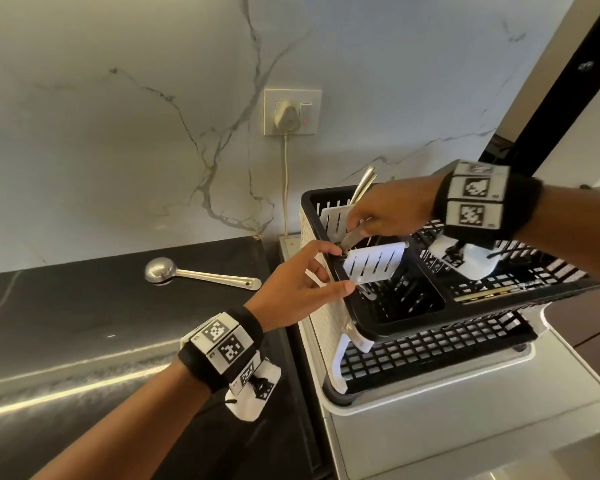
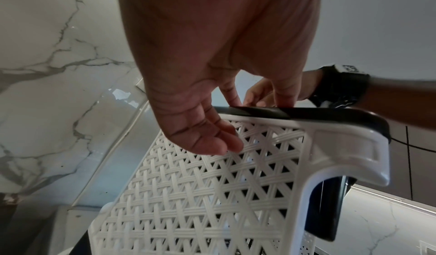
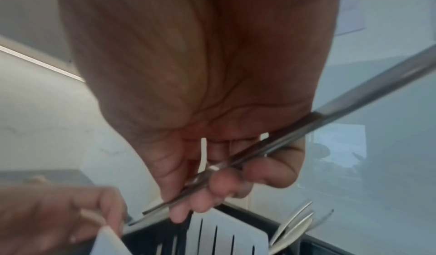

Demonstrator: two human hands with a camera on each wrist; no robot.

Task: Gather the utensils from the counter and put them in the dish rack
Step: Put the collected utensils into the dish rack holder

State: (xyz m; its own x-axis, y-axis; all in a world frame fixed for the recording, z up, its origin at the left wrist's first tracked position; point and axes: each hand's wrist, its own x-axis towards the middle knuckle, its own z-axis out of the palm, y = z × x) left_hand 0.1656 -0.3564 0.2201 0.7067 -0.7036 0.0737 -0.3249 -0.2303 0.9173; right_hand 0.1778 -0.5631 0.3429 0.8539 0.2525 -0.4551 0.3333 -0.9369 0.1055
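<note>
**Utensil bundle over the rack's cutlery bin, one spoon left on the table**

Counts: two hands, one dish rack (image 1: 413, 336), one loose spoon (image 1: 201, 273), two white slotted dividers in the rack's left compartment. At least two steel handles poke out above your right hand (image 1: 392, 211); the exact number in the bundle can't be resolved.

Right grip: fingers curled around the steel utensils (image 3: 238, 166), held over the back of the left compartment. In the right wrist view the long axis runs diagonally, handle ends up to the upper right, working ends down toward the bin. Tines or bowls blur near the lower right of that view; can't tell which.

Left grip: your left hand (image 1: 298, 289) sits at the rack's left rim, thumb and index fingertips on the black rim by the near divider (image 1: 374, 266). Fingers mostly extended, others loose against the white woven side panel (image 2: 212, 193). Not wrapped around anything that I can see.

Hidden: lower ends of the held utensils are behind your right hand and the far divider (image 1: 333, 218). Something white lies in the rack's right section, largely covered by your right wrist band.

Spoon on the black table (image 1: 84, 306): lies flat, bowl to the left, handle pointing right toward the rack, well apart from both hands.
</note>
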